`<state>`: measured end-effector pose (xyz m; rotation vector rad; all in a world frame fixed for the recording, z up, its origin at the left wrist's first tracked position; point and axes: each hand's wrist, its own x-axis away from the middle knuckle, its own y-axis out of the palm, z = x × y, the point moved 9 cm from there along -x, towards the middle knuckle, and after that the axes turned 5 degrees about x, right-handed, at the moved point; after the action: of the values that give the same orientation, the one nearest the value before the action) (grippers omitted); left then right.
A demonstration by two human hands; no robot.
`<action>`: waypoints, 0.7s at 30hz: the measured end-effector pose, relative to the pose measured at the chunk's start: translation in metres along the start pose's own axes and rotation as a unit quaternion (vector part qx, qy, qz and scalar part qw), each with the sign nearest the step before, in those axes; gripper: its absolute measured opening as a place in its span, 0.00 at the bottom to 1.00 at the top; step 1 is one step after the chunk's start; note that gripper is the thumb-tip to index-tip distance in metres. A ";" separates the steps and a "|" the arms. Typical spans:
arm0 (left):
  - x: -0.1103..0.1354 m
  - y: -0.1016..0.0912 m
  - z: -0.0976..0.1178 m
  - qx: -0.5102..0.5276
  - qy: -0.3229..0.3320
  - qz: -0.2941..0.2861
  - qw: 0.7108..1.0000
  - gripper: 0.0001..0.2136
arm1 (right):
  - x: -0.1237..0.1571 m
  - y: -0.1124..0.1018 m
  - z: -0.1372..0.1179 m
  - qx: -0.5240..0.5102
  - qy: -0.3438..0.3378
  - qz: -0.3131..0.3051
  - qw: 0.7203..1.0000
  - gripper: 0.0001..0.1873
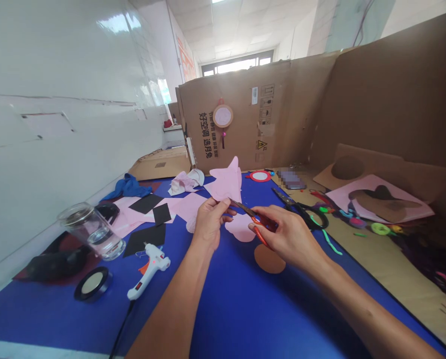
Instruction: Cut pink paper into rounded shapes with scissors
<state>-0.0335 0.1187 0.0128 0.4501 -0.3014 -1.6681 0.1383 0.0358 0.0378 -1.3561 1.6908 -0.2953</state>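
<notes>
My left hand (209,223) pinches the lower edge of a pink paper sheet (226,183), holding it up above the blue table mat (223,309). My right hand (288,235) grips red-handled scissors (253,215) whose blades point left into the bottom of the pink sheet. A cut pink shape (241,229) lies on the mat just under the scissors. A brown paper disc (269,259) lies below my right hand.
A white glue gun (150,268), a glass jar (92,230), a black-rimmed round lid (93,283), black and pink paper scraps (148,214) lie left. Black scissors (301,208), a red ring (259,176) and coloured bits lie right. Cardboard walls (268,119) stand behind.
</notes>
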 end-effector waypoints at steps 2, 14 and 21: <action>0.000 0.001 0.000 0.000 -0.001 -0.002 1.000 0.14 | 0.000 0.000 0.000 -0.003 0.001 0.001 1.000 0.14; 0.000 0.001 -0.004 -0.001 0.003 -0.005 1.000 0.13 | -0.001 -0.002 -0.003 0.000 -0.003 0.000 1.000 0.13; 0.000 0.003 -0.005 0.002 0.001 -0.001 1.000 0.14 | 0.000 -0.001 -0.002 0.000 0.000 0.007 1.000 0.15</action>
<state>-0.0292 0.1184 0.0098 0.4562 -0.3032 -1.6695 0.1378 0.0350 0.0401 -1.3430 1.7002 -0.2879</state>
